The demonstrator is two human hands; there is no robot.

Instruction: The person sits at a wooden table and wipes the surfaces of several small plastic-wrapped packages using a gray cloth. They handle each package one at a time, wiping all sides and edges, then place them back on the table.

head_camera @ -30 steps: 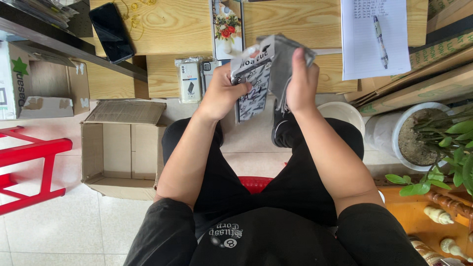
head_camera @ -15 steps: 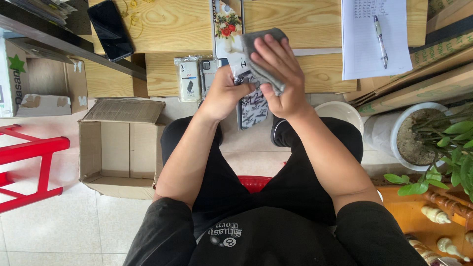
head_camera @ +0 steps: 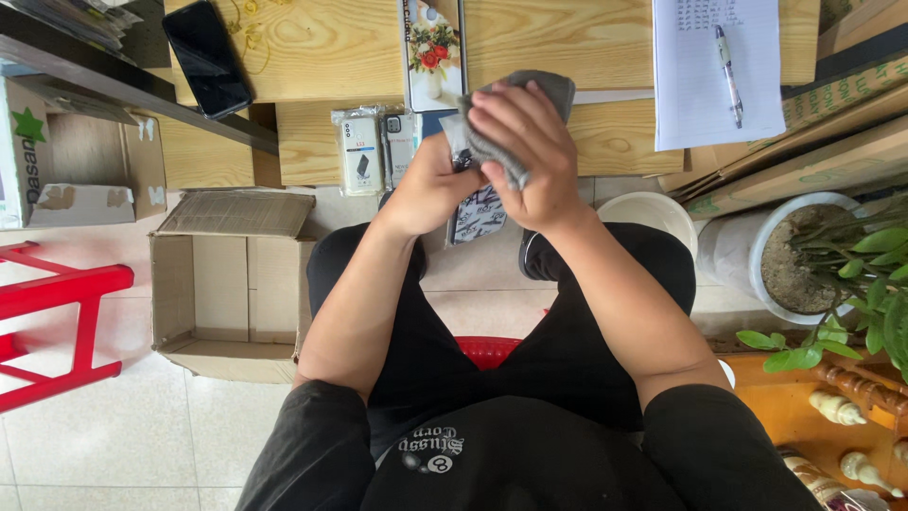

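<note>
Left hand grasps a patterned case; right hand presses a grey cloth onto it, fingers clenched.

Just left of the left hand, two small clear packets with white inserts lie side by side on the tabletop. Under both hands hangs a patterned black-and-white packet. Directly beyond the right hand lies a tall glossy package showing red flowers. Far left of the hands, a dark phone screen rests unlit. Below it, on the floor, sits an open brown carton; farther left, a white box with a green star label.
</note>
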